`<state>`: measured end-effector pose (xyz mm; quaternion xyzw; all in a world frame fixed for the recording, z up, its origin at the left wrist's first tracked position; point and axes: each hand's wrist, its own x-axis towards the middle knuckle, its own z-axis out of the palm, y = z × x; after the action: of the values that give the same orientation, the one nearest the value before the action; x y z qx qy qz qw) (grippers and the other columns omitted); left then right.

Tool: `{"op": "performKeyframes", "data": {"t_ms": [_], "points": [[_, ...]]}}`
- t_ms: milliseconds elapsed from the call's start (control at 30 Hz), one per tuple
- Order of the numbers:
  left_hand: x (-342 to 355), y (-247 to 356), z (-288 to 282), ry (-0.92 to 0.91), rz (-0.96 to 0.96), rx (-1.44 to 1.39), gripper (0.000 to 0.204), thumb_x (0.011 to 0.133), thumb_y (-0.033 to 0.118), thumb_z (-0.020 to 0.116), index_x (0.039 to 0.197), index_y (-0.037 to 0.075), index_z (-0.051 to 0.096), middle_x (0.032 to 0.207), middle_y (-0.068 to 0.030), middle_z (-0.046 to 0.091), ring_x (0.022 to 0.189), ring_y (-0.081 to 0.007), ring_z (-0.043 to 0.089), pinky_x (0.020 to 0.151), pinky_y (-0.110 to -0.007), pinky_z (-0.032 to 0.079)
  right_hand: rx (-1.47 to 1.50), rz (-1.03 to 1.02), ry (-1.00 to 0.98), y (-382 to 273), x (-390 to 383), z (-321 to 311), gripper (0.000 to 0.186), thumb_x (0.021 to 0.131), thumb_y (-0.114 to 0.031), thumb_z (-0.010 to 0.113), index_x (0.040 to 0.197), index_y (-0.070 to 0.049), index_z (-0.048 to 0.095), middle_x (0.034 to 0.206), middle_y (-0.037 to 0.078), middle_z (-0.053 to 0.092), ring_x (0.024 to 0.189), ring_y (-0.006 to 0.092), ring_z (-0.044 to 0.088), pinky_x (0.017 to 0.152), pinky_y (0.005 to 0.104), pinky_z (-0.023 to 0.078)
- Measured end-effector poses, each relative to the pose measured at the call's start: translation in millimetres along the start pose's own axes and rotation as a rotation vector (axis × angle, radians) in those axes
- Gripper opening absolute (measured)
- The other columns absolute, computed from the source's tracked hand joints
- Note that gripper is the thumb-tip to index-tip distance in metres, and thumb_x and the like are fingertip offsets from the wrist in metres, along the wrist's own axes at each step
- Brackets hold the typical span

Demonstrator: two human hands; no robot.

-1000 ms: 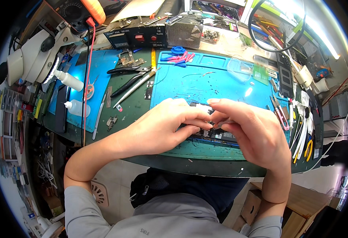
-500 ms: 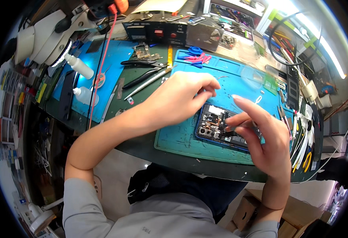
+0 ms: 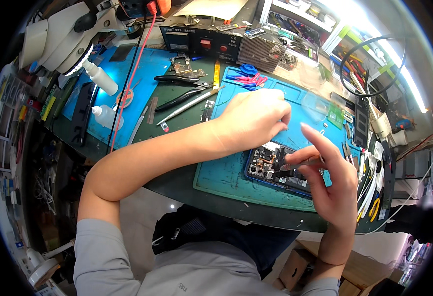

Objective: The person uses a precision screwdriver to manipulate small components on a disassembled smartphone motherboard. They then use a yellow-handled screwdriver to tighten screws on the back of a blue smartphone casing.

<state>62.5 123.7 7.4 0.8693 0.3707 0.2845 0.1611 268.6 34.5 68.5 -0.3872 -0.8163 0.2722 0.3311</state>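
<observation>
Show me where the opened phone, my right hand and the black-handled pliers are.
Opened phone (image 3: 277, 174): head view, exposed insides, right of the camera lenses.
Right hand (image 3: 336, 181): head view, back of the hand.
Black-handled pliers (image 3: 178, 100): head view, the handle nearer you.

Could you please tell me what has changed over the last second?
The left hand has moved forward, away from the right hand, uncovering more of the opened phone. The right hand still pinches a slim object; the phone stays on the blue mat.
</observation>
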Motion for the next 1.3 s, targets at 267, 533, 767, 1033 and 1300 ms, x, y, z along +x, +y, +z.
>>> {"op": "performKeyframes", "data": {"t_ms": [267,533,767,1033,1300], "points": [[1,3,5,-0.017,-0.018,0.06,0.014,0.09,0.018,0.068,0.095,0.007,0.073,0.096,-0.0091,0.066,0.095,-0.0313,0.067,0.077,-0.044,0.055,-0.11,-0.047,0.059,-1,2,1,0.056,0.088,0.006,0.069,0.143,0.0,0.058,0.099,0.015,0.077,0.083,0.0253,0.076,0.074,0.0339,0.059],[8,3,10,0.0,0.074,0.128,0.012,0.087,0.014,0.066,0.087,0.007,0.074,0.094,-0.0099,0.069,0.093,-0.0313,0.067,0.077,-0.044,0.054,-0.108,-0.076,0.04,2,3,1,0.058,0.086,0.007,0.068,0.143,0.0,0.057,0.093,0.014,0.076,0.081,0.0264,0.075,0.074,0.0345,0.058],[9,-1,12,-0.031,0.2,0.313,0.014,0.086,0.02,0.066,0.086,0.007,0.071,0.093,-0.0094,0.066,0.095,-0.028,0.064,0.082,-0.041,0.047,-0.018,-0.139,-0.01,7,4,1,0.06,0.085,0.012,0.066,0.143,0.002,0.056,0.096,0.016,0.077,0.081,0.0233,0.076,0.076,0.0325,0.059],[10,1,10,-0.018,0.229,0.333,0.012,0.086,0.018,0.067,0.085,0.006,0.067,0.091,-0.0098,0.066,0.094,-0.0286,0.064,0.082,-0.041,0.046,-0.087,-0.173,0.026,1,5,5,0.056,0.087,-0.002,0.075,0.141,-0.005,0.061,0.094,0.012,0.075,0.082,0.0252,0.074,0.069,0.0317,0.057],[10,3,-3,-0.05,0.094,-0.043,0.011,0.088,0.01,0.066,0.095,0.002,0.061,0.087,-0.0149,0.067,0.085,-0.0342,0.067,0.076,-0.045,0.053,0.144,-0.016,0.342,9,5,-10,0.046,0.097,-0.002,0.068,0.142,0.002,0.057,0.088,0.01,0.076,0.084,0.0145,0.075,0.077,0.0282,0.058]]}}
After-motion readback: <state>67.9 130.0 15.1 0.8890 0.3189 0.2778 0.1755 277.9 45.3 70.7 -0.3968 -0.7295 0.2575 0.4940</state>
